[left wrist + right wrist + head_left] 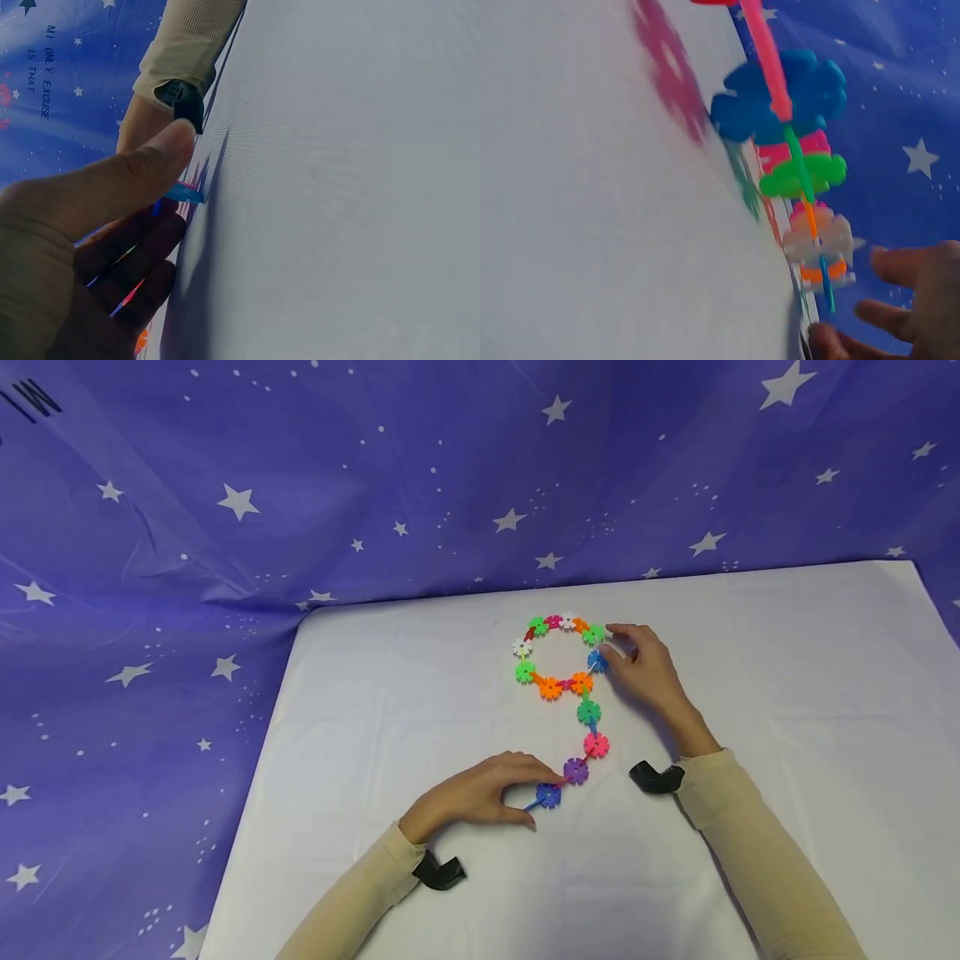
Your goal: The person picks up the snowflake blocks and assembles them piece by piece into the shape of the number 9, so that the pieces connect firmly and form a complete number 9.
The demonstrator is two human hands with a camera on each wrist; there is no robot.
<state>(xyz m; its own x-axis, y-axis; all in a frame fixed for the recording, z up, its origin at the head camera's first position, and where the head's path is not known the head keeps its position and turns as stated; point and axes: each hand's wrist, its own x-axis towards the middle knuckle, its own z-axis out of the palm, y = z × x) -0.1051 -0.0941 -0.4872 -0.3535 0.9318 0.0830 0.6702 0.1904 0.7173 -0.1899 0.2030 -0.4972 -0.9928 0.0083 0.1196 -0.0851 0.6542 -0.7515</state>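
Note:
A chain of colourful snowflake-shaped plastic discs lies on the white-covered table, its far part closed into a ring and its tail running toward the near side. My left hand (495,785) arches around the tail's end, beside a blue disc (549,796) and a purple disc (576,771). Thumb and fingers stand apart in the left wrist view. At the ring's right side my right hand (647,668) has its loosely bent fingertips beside a light green disc (593,635) and a blue disc (597,661). In the right wrist view its fingers (900,266) are spread, with nothing seen between them.
A white cloth (390,693) covers the table. Behind and to the left hangs a purple-blue fabric (420,468) with white stars. Black straps (657,777) sit at both wrists, over beige sleeves.

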